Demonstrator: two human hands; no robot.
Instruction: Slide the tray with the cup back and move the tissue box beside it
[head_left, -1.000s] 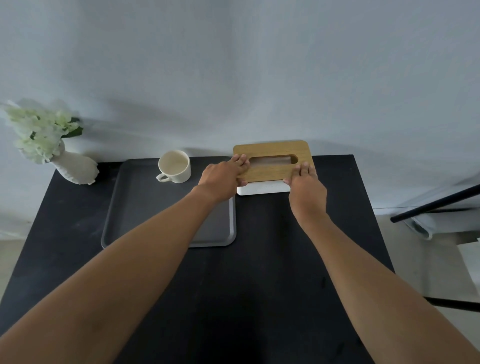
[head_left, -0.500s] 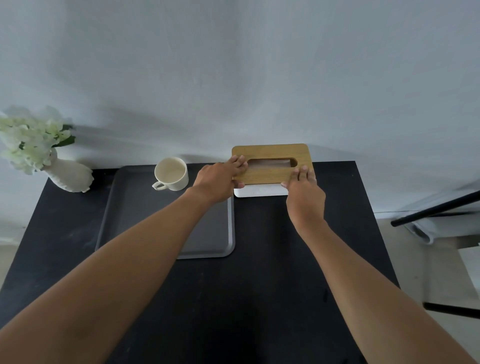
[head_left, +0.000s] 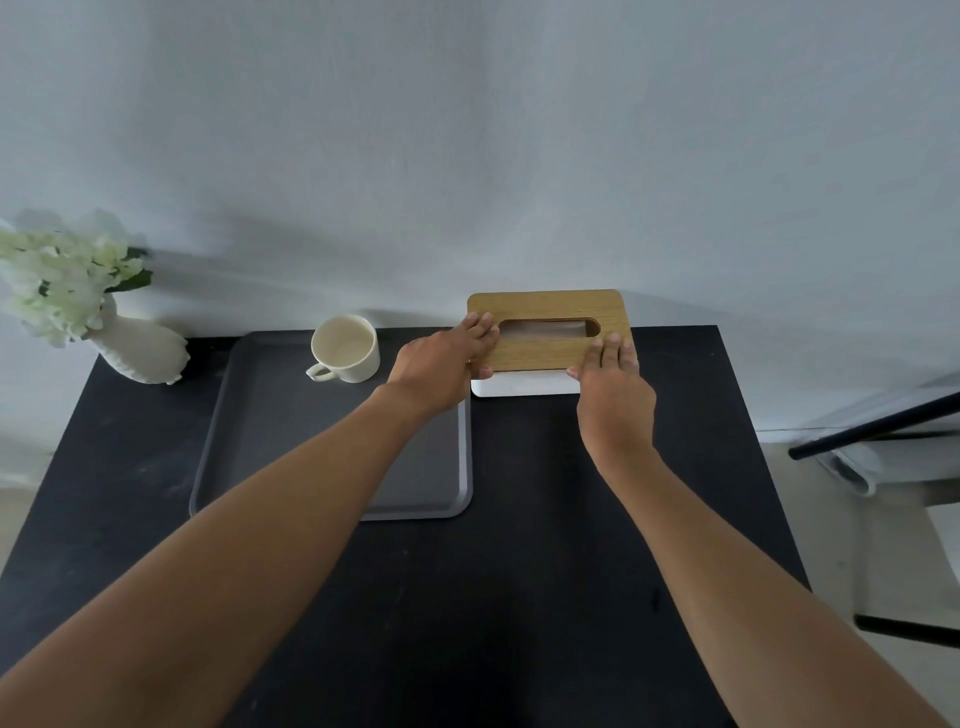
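The tissue box (head_left: 550, 312), white with a wooden lid and an oval slot, stands at the back of the black table, just right of the grey tray (head_left: 260, 441). A cream cup (head_left: 345, 349) stands in the tray's far right corner. My left hand (head_left: 441, 364) grips the box's left end, fingers on the lid and thumb against its side. My right hand (head_left: 613, 387) holds the right front edge, fingers resting on the lid. The box's near right corner is hidden behind that hand.
A white vase with pale flowers (head_left: 140, 348) stands at the table's back left corner. The wall (head_left: 519, 156) runs directly behind the table (head_left: 519, 571). A black metal frame with a white cloth (head_left: 872, 441) lies off the right edge.
Both hands stay on the tissue box at the back of the table beside the tray. The view has tilted a little, so everything sits slightly lower in frame.
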